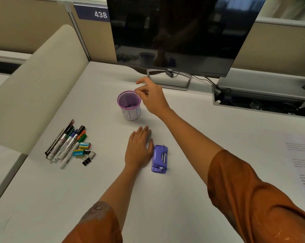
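A purple mesh cup [129, 105] with a white paper label stands upright on the white desk [183, 137]; small purple bits lie in its bottom. My right hand [151, 97] hovers at the cup's right rim, thumb and fingertips brought together over the opening; whether they pinch anything is too small to tell. My left hand [139, 149] rests flat on the desk in front of the cup, fingers straight. A purple hole punch [159, 158] lies just right of my left hand, touching or nearly touching the thumb side.
A pile of markers and pens [65, 142] with erasers [81, 149] and binder clips [86, 161] lies at the left. A dark monitor [179, 32] on its stand [169, 79] rises behind the cup. Printed paper [304, 163] lies at the right; a cable tray [262, 100] is open behind.
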The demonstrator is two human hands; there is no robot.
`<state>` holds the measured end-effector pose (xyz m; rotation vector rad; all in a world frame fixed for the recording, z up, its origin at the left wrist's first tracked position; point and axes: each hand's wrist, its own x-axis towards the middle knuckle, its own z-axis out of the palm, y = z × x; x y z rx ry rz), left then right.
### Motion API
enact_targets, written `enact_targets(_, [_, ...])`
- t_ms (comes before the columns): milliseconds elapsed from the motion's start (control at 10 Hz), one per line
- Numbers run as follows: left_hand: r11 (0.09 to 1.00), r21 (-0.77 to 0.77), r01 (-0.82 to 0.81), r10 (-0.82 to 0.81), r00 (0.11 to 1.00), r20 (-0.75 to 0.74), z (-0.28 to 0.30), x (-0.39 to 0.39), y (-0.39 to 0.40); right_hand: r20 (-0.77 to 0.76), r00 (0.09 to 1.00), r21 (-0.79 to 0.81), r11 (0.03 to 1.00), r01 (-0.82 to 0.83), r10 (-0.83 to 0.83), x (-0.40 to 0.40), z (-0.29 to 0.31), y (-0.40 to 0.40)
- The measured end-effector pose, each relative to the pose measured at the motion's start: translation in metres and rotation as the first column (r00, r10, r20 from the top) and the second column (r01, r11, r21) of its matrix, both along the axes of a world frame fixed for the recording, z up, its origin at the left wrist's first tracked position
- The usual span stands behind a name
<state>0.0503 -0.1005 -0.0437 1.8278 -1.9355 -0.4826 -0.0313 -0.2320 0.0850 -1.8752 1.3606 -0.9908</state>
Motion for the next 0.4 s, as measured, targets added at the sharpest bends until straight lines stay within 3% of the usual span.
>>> enact_targets(400, [1.000, -0.022, -0.006, 0.005, 1.000, -0.018, 0.0023, -0.0026, 0.0002, 0.050, 0.998, 0.013, 0.999, -0.039, 0.038, 0.0026, -0.0023, 0.0026])
